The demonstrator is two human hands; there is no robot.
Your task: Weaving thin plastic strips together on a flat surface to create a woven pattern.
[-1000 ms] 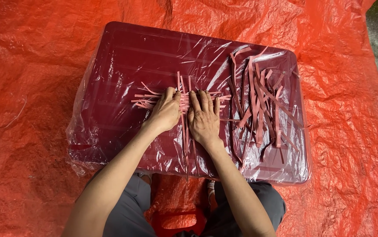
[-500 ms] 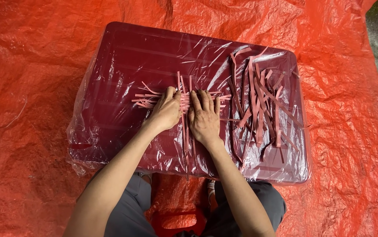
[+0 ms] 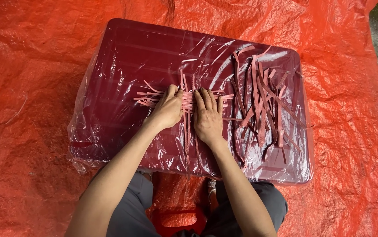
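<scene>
Orange-red tarpaulin [image 3: 35, 145]: crinkled sheet covering the ground on all sides. Dark red tabletop [image 3: 127, 66]: rectangular with rounded corners, wrapped in clear plastic film [image 3: 83, 131] that bunches loosely at its left and near edges. Loose pile of strips [image 3: 263, 101]: pink strips, mostly lengthwise, spread over the right part of the tabletop, some crossing each other. Woven strips [image 3: 188, 100]: small patch of pink strips near the middle of the tabletop, short horizontal ones crossing about 3 long vertical ones that run back toward the person; ends fan out to the left. Left hand [image 3: 168, 110]: palm down on the left side of the woven patch, fingers curled, grip pinching the strips at the fingertips. Right hand [image 3: 207, 117]: just beside it, flat with fingers extended, grip released, pressing the patch down. Grey trousers [image 3: 132, 206]: visible below the near edge.
</scene>
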